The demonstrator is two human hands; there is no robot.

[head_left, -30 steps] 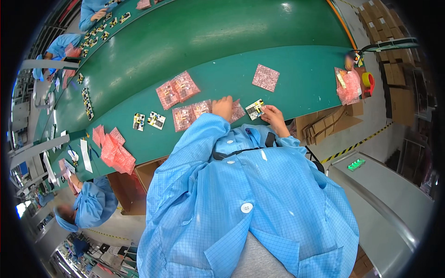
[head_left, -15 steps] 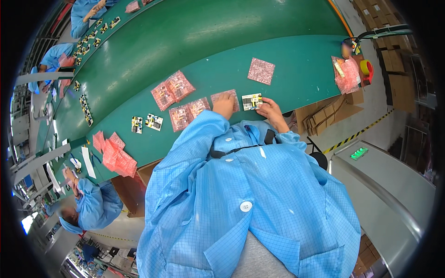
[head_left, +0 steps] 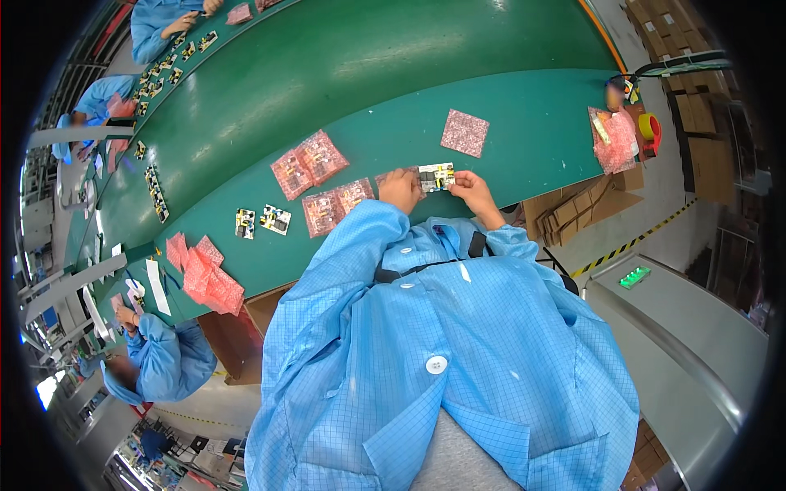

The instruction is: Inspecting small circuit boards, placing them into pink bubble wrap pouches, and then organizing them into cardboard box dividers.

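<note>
A white circuit board [head_left: 436, 177] with black and yellow parts is pinched at its right edge by my right hand [head_left: 475, 195]. Its left end meets the mouth of a pink bubble-wrap bag [head_left: 383, 177]; whether the end is inside, I cannot tell. Over that bag lies my left hand [head_left: 400, 191], fingers bent and gripping it near its open side. Just left are bagged boards [head_left: 337, 204], with another pair of bagged boards [head_left: 309, 164] farther back. Two bare circuit boards [head_left: 275, 219] rest on the green table farther left. A flat pink bubble-wrap bag [head_left: 465, 133] lies beyond my right hand.
Loose pink bubble-wrap bags [head_left: 205, 274] lie at the table's left front edge. Yellow tape [head_left: 649, 126] and more pink wrap [head_left: 614, 143] are at the right end. Behind runs a green conveyor belt [head_left: 393, 61]. Co-workers in blue [head_left: 168, 352] sit along the left.
My right hand has brought the circuit board leftward, up against the bag under my left hand. The gap between board and bag has closed.
</note>
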